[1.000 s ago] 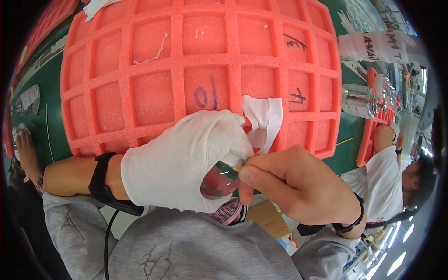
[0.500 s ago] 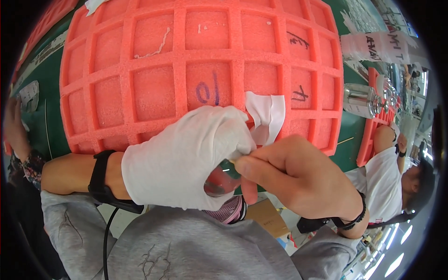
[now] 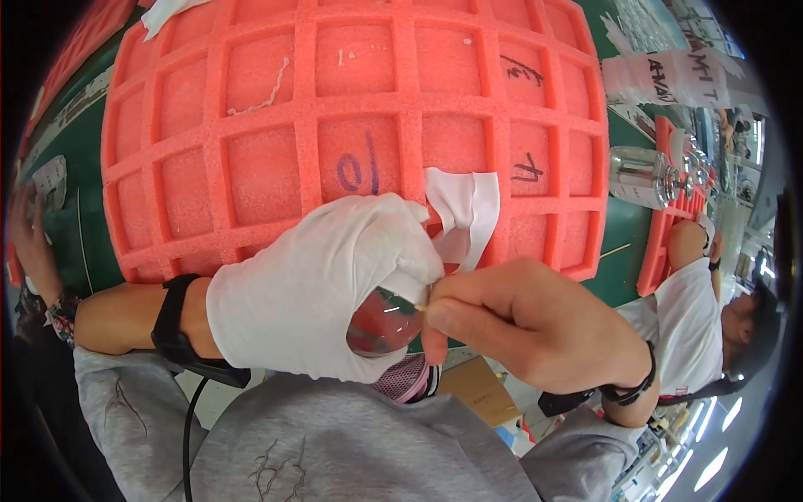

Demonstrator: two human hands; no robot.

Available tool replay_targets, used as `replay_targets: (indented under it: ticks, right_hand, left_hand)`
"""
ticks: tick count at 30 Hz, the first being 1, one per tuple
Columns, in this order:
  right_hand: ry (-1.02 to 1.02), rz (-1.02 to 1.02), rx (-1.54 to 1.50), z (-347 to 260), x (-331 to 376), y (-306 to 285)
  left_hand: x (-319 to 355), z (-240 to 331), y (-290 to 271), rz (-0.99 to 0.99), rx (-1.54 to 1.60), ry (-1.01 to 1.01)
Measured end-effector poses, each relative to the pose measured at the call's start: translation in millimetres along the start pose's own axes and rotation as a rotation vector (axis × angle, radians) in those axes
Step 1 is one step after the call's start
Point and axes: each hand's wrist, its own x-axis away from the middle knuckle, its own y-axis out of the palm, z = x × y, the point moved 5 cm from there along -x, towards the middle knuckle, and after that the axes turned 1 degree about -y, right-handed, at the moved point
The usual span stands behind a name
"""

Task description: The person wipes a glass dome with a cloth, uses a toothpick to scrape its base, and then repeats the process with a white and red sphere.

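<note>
My left hand (image 3: 322, 289), in a white glove, is closed around a small round glass piece (image 3: 381, 322) that reflects red. My right hand (image 3: 535, 322), bare, pinches at the rim of that glass piece with thumb and forefinger, touching the gloved fingers. A strip of white cloth (image 3: 464, 213) hangs out above the gloved fingers. Both hands hover over the near edge of a large orange foam tray (image 3: 276, 167) with a grid of square pockets.
A green table (image 3: 623, 230) lies under the tray. Clear glass pieces (image 3: 644, 176) sit by a second orange tray (image 3: 661, 251) at right. A co-worker in a white shirt (image 3: 690, 305) sits right; another person's hand (image 3: 29, 243) rests at the left edge.
My right hand has moved up and left, closing in on the glass piece in the gloved hand. The white cloth has shifted slightly.
</note>
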Motion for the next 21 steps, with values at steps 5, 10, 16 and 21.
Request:
replay_targets:
  ticks: [5,10,16,21]
  right_hand:
    - [-0.006,0.035,-0.004,-9.1,-3.6,1.0]
    - [-0.118,0.097,-0.029,4.1,3.1,0.2]
    - [0.144,-0.015,0.046,-6.0,3.3,-5.9]
    - [0.039,-0.02,-0.084,12.3,1.7,0.4]
  left_hand:
    - [1.9,0.3,-1.7,-0.043,-0.005,-0.056]
    - [-1.7,2.2,0.7,0.014,0.01,0.043]
    - [-1.2,5.0,-0.5,-0.017,-0.04,-0.021]
    - [-2.4,8.0,1.3,0.042,-0.024,0.003]
